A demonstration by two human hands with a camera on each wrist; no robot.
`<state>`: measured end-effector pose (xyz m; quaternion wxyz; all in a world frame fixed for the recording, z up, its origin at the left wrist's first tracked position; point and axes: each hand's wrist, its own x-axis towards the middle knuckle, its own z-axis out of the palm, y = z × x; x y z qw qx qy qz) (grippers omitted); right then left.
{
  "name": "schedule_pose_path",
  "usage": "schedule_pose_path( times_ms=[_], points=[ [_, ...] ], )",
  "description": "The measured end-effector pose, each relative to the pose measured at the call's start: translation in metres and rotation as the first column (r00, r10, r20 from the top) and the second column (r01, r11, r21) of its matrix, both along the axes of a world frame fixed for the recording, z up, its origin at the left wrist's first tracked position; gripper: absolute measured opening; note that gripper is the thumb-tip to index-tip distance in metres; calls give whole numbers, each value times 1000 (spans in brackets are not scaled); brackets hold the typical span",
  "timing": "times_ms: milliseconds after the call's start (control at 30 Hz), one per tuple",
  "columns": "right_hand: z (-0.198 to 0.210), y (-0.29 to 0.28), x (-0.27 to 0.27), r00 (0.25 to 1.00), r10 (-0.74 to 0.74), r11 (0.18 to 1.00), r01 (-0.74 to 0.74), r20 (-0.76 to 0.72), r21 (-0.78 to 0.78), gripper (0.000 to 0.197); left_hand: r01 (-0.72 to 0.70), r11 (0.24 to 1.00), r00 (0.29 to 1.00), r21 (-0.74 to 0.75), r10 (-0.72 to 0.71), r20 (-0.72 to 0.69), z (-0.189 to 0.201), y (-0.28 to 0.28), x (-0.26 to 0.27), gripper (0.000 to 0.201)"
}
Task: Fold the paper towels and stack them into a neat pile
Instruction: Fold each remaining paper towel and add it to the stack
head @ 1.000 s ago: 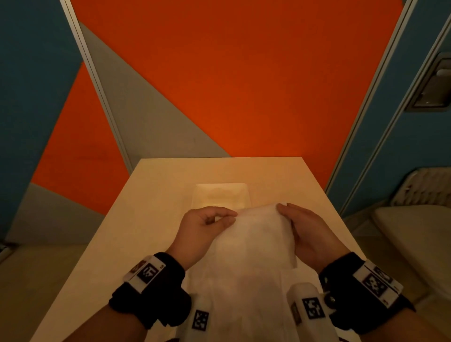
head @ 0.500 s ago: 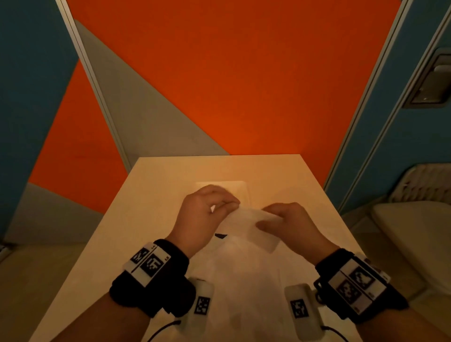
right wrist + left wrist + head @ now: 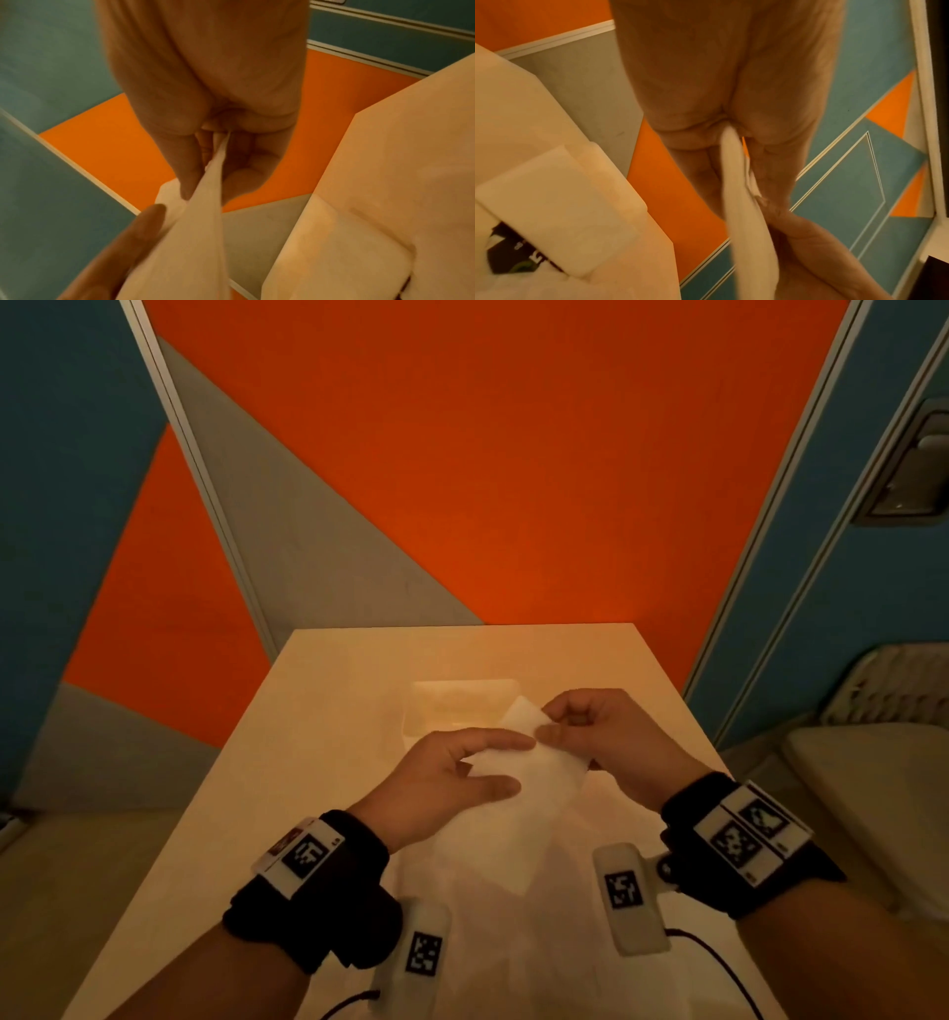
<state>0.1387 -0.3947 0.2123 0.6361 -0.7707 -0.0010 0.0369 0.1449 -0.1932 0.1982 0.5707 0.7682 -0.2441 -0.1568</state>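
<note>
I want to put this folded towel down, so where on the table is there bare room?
Bare table runs along the left edge, beside the left hand, and across the far end behind the pile. A narrower strip lies right of the right hand. The near middle is crowded: unfolded towels lie under both wrists.

A white paper towel (image 3: 534,762), folded into a narrow strip, is held up off the bench, slanting from far right to near left. Beyond it a neat stack of folded towels (image 3: 457,711) lies flat. Unfolded white towels (image 3: 503,891) lie spread on the near bench.
</note>
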Motion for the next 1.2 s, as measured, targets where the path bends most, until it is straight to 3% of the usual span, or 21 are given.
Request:
schedule_pose_path(
  times_ms=[67, 167, 300, 367, 467, 600, 733, 1200],
  points=[
    [-6, 5, 2, 999, 26, 999, -24, -35, 37, 3, -55, 998, 998, -34, 54, -8, -4, 0, 2, 36],
    [-29, 3, 10, 990, -97, 993, 104, -106, 62, 12, -207, 971, 975, -121, 195, -101, -16, 10, 4, 35],
    [-84, -13, 20, 949, -279, 928, 228, -145, -294, 22, -407, 897, 896, -171, 357, -262, -40, 35, 8, 36],
    [-112, -23, 20, 943, -291, 846, 174, -163, -504, 32, -480, 872, 861, -99, 447, -243, -56, 50, 8, 36],
    [-143, -31, 14, 943, -248, 742, 37, -223, -670, 40, -538, 842, 816, 37, 532, -226, -87, 77, 6, 35],
    [-158, -36, 7, 956, -170, 682, -62, -240, -729, 36, -507, 809, 821, 298, 559, -120, -133, 108, 0, 35],
    [-159, -38, 8, 965, -145, 671, -66, -218, -738, 35, -431, 769, 858, 472, 511, -50, -166, 127, -4, 46],
    [-163, -38, 3, 966, -132, 658, -81, -220, -748, 40, -394, 729, 890, 560, 454, 35, -175, 125, 4, 50]
  ],
)
